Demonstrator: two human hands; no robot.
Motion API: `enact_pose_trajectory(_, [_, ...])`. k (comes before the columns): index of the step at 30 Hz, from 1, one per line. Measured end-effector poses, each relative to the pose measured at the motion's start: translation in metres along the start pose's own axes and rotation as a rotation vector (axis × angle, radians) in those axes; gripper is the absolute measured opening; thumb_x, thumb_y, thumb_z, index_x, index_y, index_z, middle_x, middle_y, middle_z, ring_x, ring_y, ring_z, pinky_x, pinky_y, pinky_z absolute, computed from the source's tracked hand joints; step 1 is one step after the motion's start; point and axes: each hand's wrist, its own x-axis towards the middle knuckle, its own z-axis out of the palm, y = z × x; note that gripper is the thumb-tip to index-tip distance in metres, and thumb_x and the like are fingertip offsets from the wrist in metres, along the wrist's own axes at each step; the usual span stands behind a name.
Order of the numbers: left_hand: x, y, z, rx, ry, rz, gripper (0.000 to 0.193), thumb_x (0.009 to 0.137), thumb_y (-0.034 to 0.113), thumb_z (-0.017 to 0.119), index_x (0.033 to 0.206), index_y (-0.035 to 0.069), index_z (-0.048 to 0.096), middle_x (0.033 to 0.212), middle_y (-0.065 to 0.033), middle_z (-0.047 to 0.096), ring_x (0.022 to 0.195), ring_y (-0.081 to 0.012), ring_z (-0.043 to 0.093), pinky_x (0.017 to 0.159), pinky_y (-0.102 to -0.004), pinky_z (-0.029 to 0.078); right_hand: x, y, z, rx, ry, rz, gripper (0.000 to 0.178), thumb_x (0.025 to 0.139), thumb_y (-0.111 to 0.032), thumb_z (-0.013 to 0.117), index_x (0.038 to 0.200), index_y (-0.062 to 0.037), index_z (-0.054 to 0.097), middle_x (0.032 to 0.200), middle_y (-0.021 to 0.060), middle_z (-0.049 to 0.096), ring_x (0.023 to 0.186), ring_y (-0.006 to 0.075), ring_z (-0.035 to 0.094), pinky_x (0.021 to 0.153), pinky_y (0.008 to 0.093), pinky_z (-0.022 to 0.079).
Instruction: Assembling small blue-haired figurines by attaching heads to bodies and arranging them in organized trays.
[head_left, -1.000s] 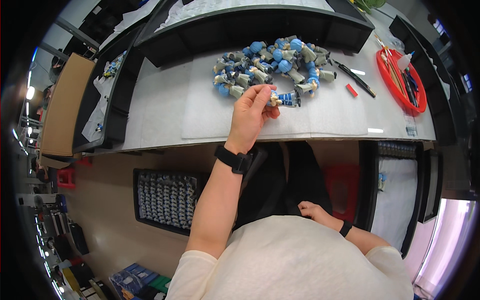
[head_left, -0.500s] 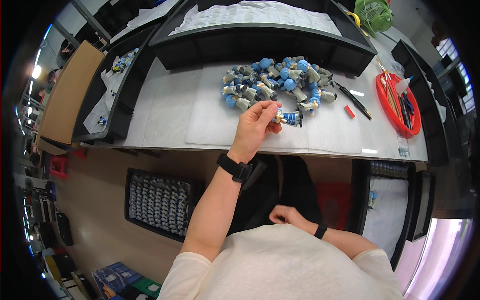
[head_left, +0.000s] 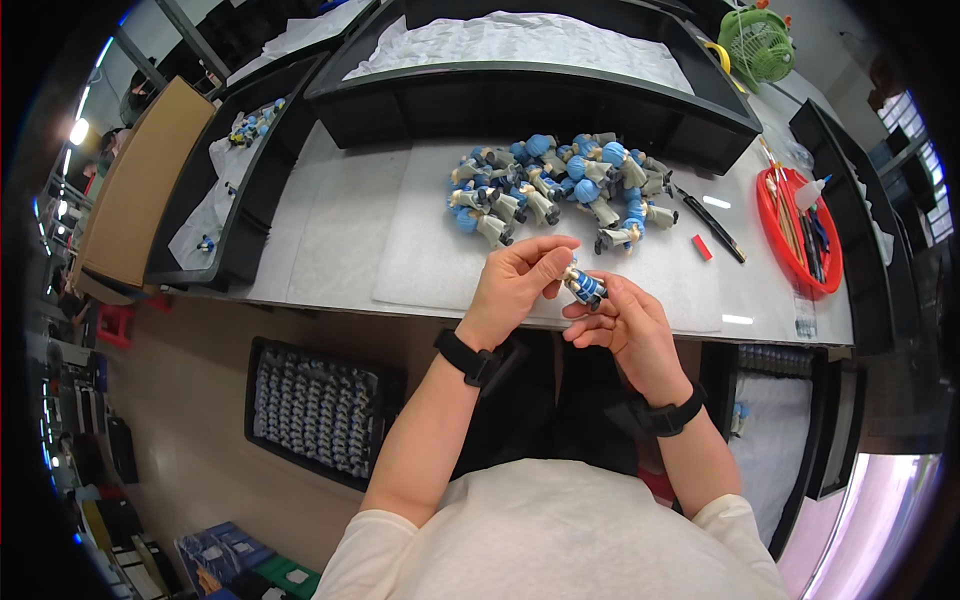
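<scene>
A small painted figurine (head_left: 584,287) in blue, white and gold is held over the front edge of the table. My left hand (head_left: 515,285) pinches its upper end between thumb and fingers, hiding its head. From the other side, my right hand (head_left: 635,325) has its curled fingers and thumb at the figurine's lower end. Just beyond both hands lies a heap of similar figurines (head_left: 540,210) with blue heads and grey backs, resting on a white sheet (head_left: 420,270).
Black trays stand behind (head_left: 540,105) and at the left (head_left: 235,240). To the right lie a black pen (head_left: 712,225), a small red block (head_left: 702,248) and a red basket of tools (head_left: 775,235). A crate of figurines (head_left: 315,410) sits on the floor.
My right hand has come up from my lap to the figurine. My left hand has drawn the figurine slightly nearer and tilted it. The view has shifted slightly.
</scene>
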Motion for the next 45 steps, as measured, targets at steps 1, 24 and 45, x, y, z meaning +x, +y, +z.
enact_pose_trajectory(1, [0.000, -0.001, -0.001, -0.019, 0.000, 0.014, 0.025, 0.086, 0.019, 0.056, 0.104, 0.002, 0.059, 0.084, -0.0027, 0.059, 0.070, -0.0057, 0.050, 0.061, -0.0172, 0.040, 0.002, 0.004, 0.001, 0.009, -0.047, -0.030, 0.032, 0.089, -0.017, 0.049, 0.115, 0.0030, 0.046, 0.096, 0.0176, 0.058, 0.077, 0.0181, 0.061, 0.067, 0.0252, 0.051])
enact_pose_trajectory(24, [-0.004, -0.009, 0.008, 0.162, 0.053, 0.190, 0.018, 0.080, 0.011, 0.064, 0.093, 0.000, 0.064, 0.092, -0.0049, 0.060, 0.083, -0.0087, 0.053, 0.072, -0.0203, 0.042, 0.013, 0.023, -0.006, -0.382, 0.190, -0.495, 0.035, 0.079, -0.001, 0.060, 0.111, 0.0011, 0.047, 0.089, 0.0098, 0.059, 0.080, 0.0110, 0.058, 0.070, 0.0220, 0.049])
enact_pose_trajectory(45, [-0.003, -0.008, 0.002, -0.015, -0.049, 0.120, 0.033, 0.077, -0.007, 0.055, 0.110, -0.002, 0.052, 0.104, -0.0115, 0.058, 0.097, -0.0173, 0.054, 0.088, -0.0287, 0.041, 0.012, 0.028, -0.018, -0.446, 0.173, -0.507, 0.029, 0.077, -0.007, 0.064, 0.100, 0.0005, 0.047, 0.085, 0.0088, 0.059, 0.077, 0.0119, 0.058, 0.067, 0.0233, 0.049])
